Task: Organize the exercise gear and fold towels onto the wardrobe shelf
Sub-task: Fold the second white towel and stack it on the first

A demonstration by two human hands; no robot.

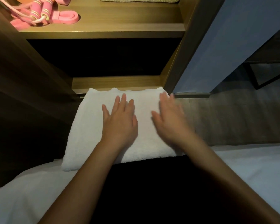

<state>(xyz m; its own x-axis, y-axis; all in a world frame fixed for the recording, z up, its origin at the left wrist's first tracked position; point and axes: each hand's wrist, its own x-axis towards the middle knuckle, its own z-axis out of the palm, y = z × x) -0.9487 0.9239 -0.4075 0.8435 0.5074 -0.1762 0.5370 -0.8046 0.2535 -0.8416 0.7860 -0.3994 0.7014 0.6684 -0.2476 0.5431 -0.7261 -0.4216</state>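
The folded white towel (90,126) lies at the bed's (257,167) edge. The left hand (120,123) presses flat on it, fingers spread. The right hand (170,122), blurred with fingers straight, is at its right edge. On the shelf (120,25) above, a pink jump rope (40,10) lies in the left corner.

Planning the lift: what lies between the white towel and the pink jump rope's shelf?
Head view: past the towel, a wooden ledge, then a dark open compartment.

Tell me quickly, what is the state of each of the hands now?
Left hand: open, flat on the white towel.
Right hand: open, blurred, at the towel's right side, holding nothing.
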